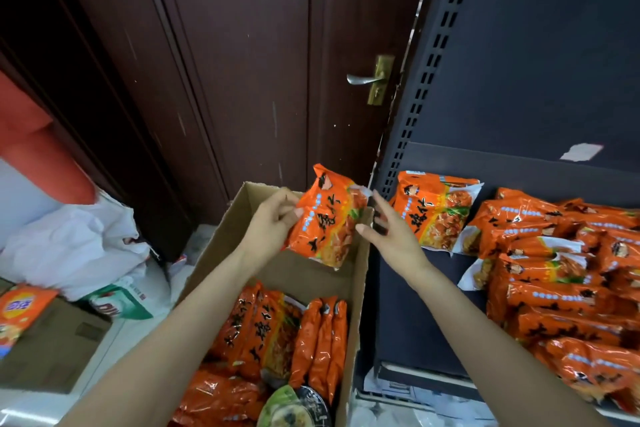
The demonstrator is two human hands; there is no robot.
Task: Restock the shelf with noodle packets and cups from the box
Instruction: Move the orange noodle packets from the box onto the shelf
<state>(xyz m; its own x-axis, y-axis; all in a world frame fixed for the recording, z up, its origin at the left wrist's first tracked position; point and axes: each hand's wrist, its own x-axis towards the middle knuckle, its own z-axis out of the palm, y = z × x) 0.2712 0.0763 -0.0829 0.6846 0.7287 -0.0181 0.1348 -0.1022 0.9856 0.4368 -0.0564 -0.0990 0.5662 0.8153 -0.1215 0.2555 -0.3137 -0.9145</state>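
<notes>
Now crinkly orange noodle packet (323, 218) pinched by left hand (273, 224), cardboard box (360, 274) below.

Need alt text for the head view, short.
A person's left hand holds an orange noodle packet above an open cardboard box of more packets, the open right hand beside it. Matching packets lie piled on the dark shelf at right.

Left hand (273, 222) fingertips hidden behind held noodle packet (325, 218). Right hand (391, 230) fingers motion-blurred; contact with packet could not be told. Noodle cup (294, 407) in cardboard box (360, 274) cut off by bottom edge, lid print unreadable. Box's near end out of frame. Shelf (519, 163) packets (568, 291) ran off right edge, count unclear. Orange bag (19, 312) at far left cropped by left edge.
</notes>
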